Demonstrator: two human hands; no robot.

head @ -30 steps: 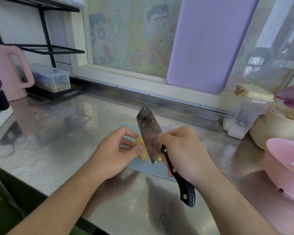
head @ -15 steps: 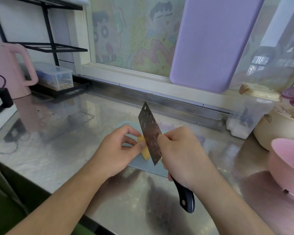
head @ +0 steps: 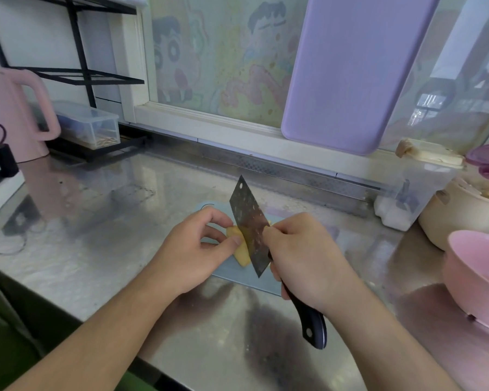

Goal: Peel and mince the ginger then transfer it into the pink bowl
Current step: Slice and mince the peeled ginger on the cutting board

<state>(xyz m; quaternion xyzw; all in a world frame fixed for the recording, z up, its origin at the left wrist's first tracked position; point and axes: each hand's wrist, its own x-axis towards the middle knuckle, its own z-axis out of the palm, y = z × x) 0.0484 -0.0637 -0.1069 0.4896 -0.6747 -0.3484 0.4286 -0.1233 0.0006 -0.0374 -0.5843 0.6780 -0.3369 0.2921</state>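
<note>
Pale yellow peeled ginger (head: 241, 251) over small blue cutting board, pink bowl (head: 480, 277) well apart at right

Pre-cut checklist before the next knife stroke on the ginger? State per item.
1. Left hand pinches the ginger: ok.
2. Right hand grips the cleaver: ok.
3. Ginger over the small cutting board: ok.
4. Left fingertips clear of the blade edge: cannot tell, the thumb sits close beside the blade.
5. Ginger fully peeled: cannot tell, the far side is hidden.
6. Pink bowl upright at right: ok.
</note>
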